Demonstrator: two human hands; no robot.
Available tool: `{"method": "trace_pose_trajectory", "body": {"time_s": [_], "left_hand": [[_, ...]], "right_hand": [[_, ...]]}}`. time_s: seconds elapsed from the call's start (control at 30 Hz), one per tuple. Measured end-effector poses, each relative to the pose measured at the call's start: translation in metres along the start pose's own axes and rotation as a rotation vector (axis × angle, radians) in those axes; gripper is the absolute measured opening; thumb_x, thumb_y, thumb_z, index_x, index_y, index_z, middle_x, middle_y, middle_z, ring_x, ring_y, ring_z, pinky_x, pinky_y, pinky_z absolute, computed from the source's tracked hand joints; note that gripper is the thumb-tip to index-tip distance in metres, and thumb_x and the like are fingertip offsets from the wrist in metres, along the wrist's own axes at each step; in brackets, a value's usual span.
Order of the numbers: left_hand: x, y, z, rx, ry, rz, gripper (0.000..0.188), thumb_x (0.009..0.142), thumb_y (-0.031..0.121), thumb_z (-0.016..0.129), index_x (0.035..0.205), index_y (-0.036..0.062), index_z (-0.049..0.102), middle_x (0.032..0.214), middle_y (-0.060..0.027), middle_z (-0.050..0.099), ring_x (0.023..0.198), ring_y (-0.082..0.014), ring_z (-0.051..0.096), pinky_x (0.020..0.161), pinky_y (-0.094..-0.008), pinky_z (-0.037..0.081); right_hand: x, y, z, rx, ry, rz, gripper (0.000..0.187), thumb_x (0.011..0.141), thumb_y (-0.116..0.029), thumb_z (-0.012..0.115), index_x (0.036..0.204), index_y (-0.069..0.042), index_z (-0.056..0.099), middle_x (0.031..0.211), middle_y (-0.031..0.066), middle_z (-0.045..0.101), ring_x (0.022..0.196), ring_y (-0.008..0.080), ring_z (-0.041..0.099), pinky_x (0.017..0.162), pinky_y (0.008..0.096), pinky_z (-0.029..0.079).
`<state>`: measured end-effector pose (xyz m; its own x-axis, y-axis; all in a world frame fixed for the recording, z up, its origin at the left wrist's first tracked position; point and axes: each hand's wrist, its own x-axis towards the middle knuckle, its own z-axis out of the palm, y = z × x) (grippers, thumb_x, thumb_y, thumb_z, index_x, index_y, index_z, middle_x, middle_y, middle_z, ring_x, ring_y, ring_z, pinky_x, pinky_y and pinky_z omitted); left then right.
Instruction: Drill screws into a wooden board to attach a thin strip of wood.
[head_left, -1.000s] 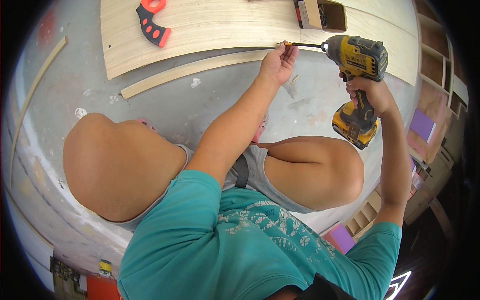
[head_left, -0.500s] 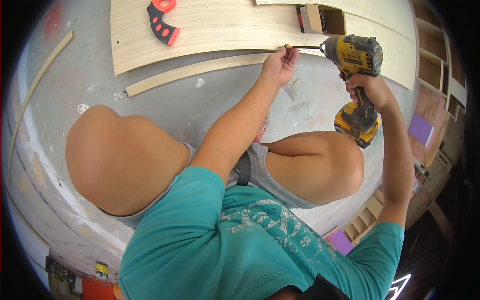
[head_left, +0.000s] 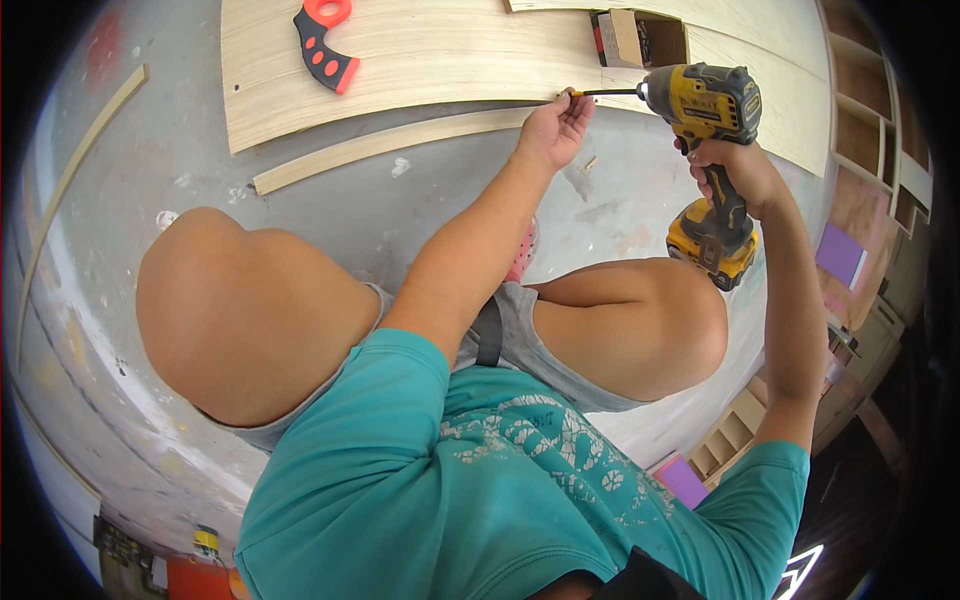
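In my right hand (head_left: pixel 738 172) is a yellow and black cordless impact driver (head_left: pixel 705 105), gripped by its handle and pointing left. A long dark bit (head_left: pixel 612 92) with an orange-yellow end runs out of its chuck. My left hand (head_left: pixel 556 130) is pinched at the tip of that bit, thumb and forefinger together, the other fingers loosely curled. Whatever small piece sits between those fingers is too small to make out. Both hands are over the near edge of a pale wooden panel (head_left: pixel 440 55).
A red and black curved-handled tool (head_left: pixel 322 50) lies on the panel at left. An opened cardboard box (head_left: pixel 660 40) with small dark pieces sits at its far right. One narrow wood strip (head_left: pixel 380 145) lies on the grey floor before it. Wooden shelving (head_left: pixel 862 125) stands at right.
Both hands, with the driver and bit, have shifted very slightly left and up. The pinch at the bit's tip stays the same.
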<state>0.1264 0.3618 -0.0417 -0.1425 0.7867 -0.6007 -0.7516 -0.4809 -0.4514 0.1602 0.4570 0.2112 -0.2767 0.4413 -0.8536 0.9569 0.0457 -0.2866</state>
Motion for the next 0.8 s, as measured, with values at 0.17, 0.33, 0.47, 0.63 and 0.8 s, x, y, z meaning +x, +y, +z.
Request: {"method": "trace_pose_trajectory", "body": {"time_s": [0.17,0.33,0.47,0.63,0.8], "left_hand": [[0.002,0.011,0.002,0.033,-0.004,-0.026,0.011,0.091,0.004,0.045,0.093,-0.0039,0.051,0.091,-0.0118,0.055,0.086,-0.0202,0.058,0.084,-0.0316,0.053],[0.005,0.016,0.004,0.066,0.005,-0.040,0.010,0.090,0.004,0.046,0.092,-0.0033,0.052,0.091,-0.0115,0.055,0.086,-0.0201,0.058,0.085,-0.0317,0.053],[0.011,0.017,0.005,0.096,-0.023,-0.055,0.011,0.090,0.005,0.044,0.093,-0.0028,0.051,0.092,-0.0128,0.054,0.086,-0.0223,0.057,0.081,-0.0326,0.053],[0.012,0.021,0.005,0.089,-0.031,-0.054,0.011,0.090,0.006,0.045,0.092,-0.0026,0.052,0.090,-0.0126,0.055,0.085,-0.0220,0.058,0.081,-0.0324,0.053],[0.011,0.029,0.007,0.075,-0.036,-0.040,0.011,0.090,0.007,0.046,0.092,-0.0024,0.052,0.090,-0.0120,0.056,0.086,-0.0213,0.059,0.082,-0.0320,0.053]], "right_hand": [[-0.007,-0.008,0.014,-0.002,0.147,-0.015,0.028,0.068,-0.009,0.056,0.094,0.002,0.053,0.070,0.0104,0.059,0.049,0.0122,0.050,0.044,0.0244,0.042],[-0.001,-0.007,0.008,0.009,0.065,-0.017,0.036,0.068,-0.008,0.057,0.102,0.002,0.053,0.075,0.0120,0.060,0.051,0.0119,0.051,0.046,0.0237,0.043],[0.005,-0.002,0.006,0.025,0.045,-0.011,0.038,0.066,-0.007,0.056,0.103,0.003,0.052,0.075,0.0117,0.060,0.052,0.0120,0.050,0.047,0.0235,0.043],[0.010,-0.013,0.001,0.070,-0.021,0.016,0.039,0.062,-0.006,0.053,0.100,0.003,0.052,0.064,0.0057,0.051,0.049,0.0115,0.046,0.047,0.0231,0.041],[0.010,-0.029,0.010,0.048,-0.013,0.010,0.037,0.063,-0.006,0.054,0.098,0.003,0.052,0.061,0.0040,0.048,0.049,0.0117,0.046,0.047,0.0231,0.040]]}}
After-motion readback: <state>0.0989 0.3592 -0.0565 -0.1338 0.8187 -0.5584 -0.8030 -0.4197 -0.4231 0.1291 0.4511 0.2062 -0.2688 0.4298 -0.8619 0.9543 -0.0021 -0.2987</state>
